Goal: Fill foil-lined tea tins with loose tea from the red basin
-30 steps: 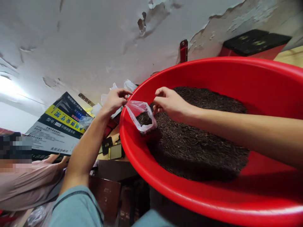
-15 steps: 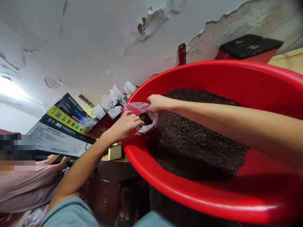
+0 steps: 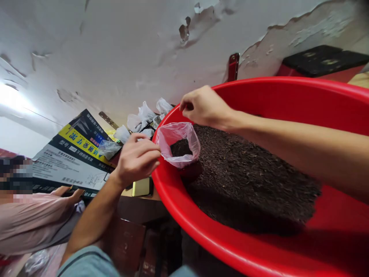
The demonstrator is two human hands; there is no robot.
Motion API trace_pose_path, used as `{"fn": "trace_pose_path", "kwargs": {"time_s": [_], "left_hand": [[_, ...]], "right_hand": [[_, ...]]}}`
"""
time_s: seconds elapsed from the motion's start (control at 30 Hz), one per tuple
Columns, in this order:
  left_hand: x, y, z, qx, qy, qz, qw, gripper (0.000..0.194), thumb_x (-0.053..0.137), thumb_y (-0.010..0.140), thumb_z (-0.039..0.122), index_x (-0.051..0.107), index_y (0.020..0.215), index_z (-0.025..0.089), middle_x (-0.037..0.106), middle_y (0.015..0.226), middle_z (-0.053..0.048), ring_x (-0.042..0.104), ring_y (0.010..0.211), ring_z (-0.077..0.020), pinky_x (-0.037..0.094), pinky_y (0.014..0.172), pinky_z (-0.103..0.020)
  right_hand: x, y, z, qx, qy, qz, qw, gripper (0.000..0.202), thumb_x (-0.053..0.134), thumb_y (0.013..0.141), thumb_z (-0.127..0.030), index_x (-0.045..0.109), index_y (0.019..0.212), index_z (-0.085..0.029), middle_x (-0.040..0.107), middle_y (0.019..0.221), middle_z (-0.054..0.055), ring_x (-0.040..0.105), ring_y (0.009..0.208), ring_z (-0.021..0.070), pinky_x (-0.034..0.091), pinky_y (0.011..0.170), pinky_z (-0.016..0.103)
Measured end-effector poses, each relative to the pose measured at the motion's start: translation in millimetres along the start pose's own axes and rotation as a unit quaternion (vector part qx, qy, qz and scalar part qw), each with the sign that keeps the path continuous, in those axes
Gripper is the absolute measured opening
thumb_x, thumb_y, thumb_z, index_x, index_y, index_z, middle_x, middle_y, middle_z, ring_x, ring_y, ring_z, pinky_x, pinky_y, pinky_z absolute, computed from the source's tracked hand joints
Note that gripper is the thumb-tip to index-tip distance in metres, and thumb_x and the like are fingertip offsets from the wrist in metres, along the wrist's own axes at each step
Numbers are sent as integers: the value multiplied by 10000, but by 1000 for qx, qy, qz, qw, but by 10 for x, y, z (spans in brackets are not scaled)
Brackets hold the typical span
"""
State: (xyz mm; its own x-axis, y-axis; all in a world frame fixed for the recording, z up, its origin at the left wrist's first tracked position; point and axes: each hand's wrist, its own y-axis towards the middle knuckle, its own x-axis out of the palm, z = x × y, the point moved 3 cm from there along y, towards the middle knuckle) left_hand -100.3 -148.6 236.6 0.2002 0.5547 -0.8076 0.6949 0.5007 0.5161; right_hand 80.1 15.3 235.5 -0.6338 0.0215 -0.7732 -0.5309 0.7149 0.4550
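Observation:
A clear plastic bag stands open at the left end of a big red tub, with its rim spread. Inside the bag lie dark, dry flakes that look like tea leaves; a broad heap of loose tea leaves covers much of the tub's floor. My left hand is just left of the bag, fingers stretched out; whether a fingertip brushes the bag's rim I cannot tell. Above the bag's far right side is my right hand, apart from it, fingers curled in, with nothing visible in them.
Several filled plastic bags sit beyond the tub's left end. A large printed box stands at the left, a person's hand near its lower edge. A gold-coloured tin lies by the tub. Black-topped red boxes stand behind, by the peeling wall.
Both hands have let go of the plastic bag's rim. My left hand has drawn back leftward, and my right has lifted up and away. The view has shifted slightly.

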Motion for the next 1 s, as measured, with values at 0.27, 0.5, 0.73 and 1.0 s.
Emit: {"fn": "trace_pose_path", "kwargs": {"time_s": [0.27, 0.5, 0.73, 1.0], "left_hand": [[129, 441, -261, -200, -144, -155, 957, 252, 506, 831, 147, 738, 878, 233, 750, 910, -8, 686, 831, -176, 540, 808, -339], [1138, 935, -335, -106, -105, -580, 801, 325, 602, 636, 0, 801, 754, 228, 735, 708, -34, 626, 667, -213, 491, 725, -364], [995, 1106, -203, -45, -16, -667, 743, 441, 575, 799, -12, 766, 1152, 170, 757, 1098, -105, 648, 895, -212, 459, 760, -300], [1021, 1101, -294, -110, 11, -668, 736, 370, 571, 844, 23, 763, 1142, 130, 750, 1100, -139, 660, 888, -220, 477, 785, -308]], "right_hand": [[238, -400, 1050, 96, -225, -160, 956, 440, 492, 953, -391, 643, 1302, -169, 692, 1180, 159, 675, 1005, 323, 543, 838, 469], [578, -1250, 1835, 161, -293, -360, 871, 600, 307, 1014, -460, 432, 1553, -229, 364, 1577, 254, 372, 1441, 439, 452, 986, 658], [379, -1189, 2124, 209, -194, -430, 857, 822, 334, 951, -534, 271, 1591, -23, 340, 1581, 287, 465, 1406, 365, 299, 1219, 411], [416, -1191, 2058, 143, -141, -427, 882, 885, 343, 866, -633, 398, 1546, -69, 444, 1535, 236, 532, 1348, 364, 386, 1169, 439]]}}
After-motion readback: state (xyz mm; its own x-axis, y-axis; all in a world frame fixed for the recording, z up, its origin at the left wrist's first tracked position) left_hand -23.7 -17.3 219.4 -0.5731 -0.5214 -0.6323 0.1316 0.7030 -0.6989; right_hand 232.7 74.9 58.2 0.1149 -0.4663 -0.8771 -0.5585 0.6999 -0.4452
